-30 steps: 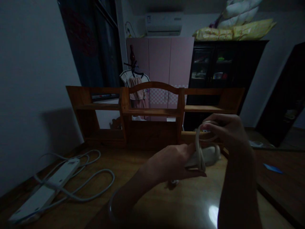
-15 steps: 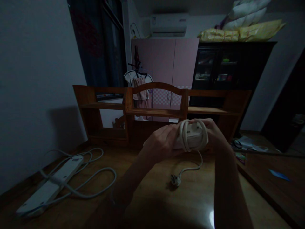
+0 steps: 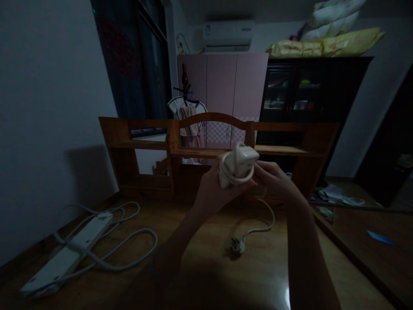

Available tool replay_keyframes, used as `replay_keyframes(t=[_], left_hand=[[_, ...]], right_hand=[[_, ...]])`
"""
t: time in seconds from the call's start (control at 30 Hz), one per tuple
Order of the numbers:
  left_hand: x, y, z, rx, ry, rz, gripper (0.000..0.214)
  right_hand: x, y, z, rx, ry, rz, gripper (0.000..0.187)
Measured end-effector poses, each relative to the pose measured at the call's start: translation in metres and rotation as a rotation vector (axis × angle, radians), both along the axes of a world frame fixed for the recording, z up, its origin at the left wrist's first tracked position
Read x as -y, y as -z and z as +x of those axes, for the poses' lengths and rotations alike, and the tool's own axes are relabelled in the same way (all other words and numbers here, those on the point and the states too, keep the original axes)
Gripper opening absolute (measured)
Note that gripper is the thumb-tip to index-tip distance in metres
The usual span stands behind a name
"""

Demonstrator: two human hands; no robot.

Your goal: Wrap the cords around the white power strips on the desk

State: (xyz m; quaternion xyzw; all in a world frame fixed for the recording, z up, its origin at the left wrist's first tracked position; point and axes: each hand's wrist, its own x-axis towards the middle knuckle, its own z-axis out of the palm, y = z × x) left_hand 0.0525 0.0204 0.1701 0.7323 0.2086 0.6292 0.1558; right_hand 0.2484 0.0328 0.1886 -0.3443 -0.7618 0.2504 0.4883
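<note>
Above the wooden desk, my left hand (image 3: 211, 189) is closed around a white power strip (image 3: 248, 156). Several turns of its cord (image 3: 237, 177) are wound about the strip. My right hand (image 3: 274, 175) is at the strip's right side, its fingers pinched together on the cord. From below that hand, the loose end of the cord curves down to a plug (image 3: 238, 245) lying on the desk. The strip's far part is hidden by my left hand and the windings.
A second white power strip (image 3: 69, 258) lies at the left with its cord (image 3: 129, 267) in loose loops. A wooden shelf unit (image 3: 211, 152) stands along the desk's back. Beyond are a pink wardrobe (image 3: 222, 86) and a dark cabinet (image 3: 335, 90). A blue card (image 3: 380, 237) lies at right.
The power strip has turned and tilted up in my left hand and shifted left. My right hand has come away from the strip's top to its side. The plug stays put.
</note>
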Motion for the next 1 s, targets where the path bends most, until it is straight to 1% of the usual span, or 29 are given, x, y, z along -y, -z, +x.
replay_keyframes(t=[0.1, 0.2, 0.3, 0.37, 0.43, 0.53, 0.63, 0.8, 0.93, 1.0], left_hand=[[-0.014, 0.002, -0.002, 0.187, 0.121, -0.239, 0.050], [-0.027, 0.003, -0.009, 0.304, 0.287, -0.454, 0.047], [-0.037, 0.006, -0.015, 0.398, 0.416, -0.575, 0.045], [-0.043, 0.009, -0.017, 0.432, 0.453, -0.625, 0.044], [-0.050, 0.013, -0.016, 0.449, 0.476, -0.660, 0.043], [-0.058, 0.019, -0.015, 0.459, 0.478, -0.687, 0.044], [-0.063, 0.023, -0.015, 0.448, 0.457, -0.677, 0.045], [-0.061, 0.025, -0.012, 0.470, 0.381, -0.644, 0.046], [-0.056, 0.024, -0.009, 0.469, 0.313, -0.636, 0.051], [-0.052, 0.021, -0.008, 0.443, 0.248, -0.602, 0.050]], right_hand=[[0.001, -0.001, -0.009, 0.047, 0.021, 0.002, 0.041], [0.004, -0.002, -0.013, 0.149, 0.089, 0.064, 0.041], [0.009, -0.003, -0.016, 0.249, 0.242, 0.198, 0.037], [0.012, -0.003, -0.019, 0.289, 0.368, 0.280, 0.034], [0.014, -0.003, -0.021, 0.329, 0.464, 0.330, 0.031], [0.013, -0.001, -0.020, 0.396, 0.566, 0.367, 0.027], [0.011, 0.000, -0.014, 0.451, 0.623, 0.350, 0.025], [0.015, -0.001, -0.014, 0.525, 0.570, 0.323, 0.026], [0.029, -0.008, -0.027, 0.601, 0.566, 0.354, 0.023], [0.037, -0.011, -0.034, 0.647, 0.565, 0.368, 0.022]])
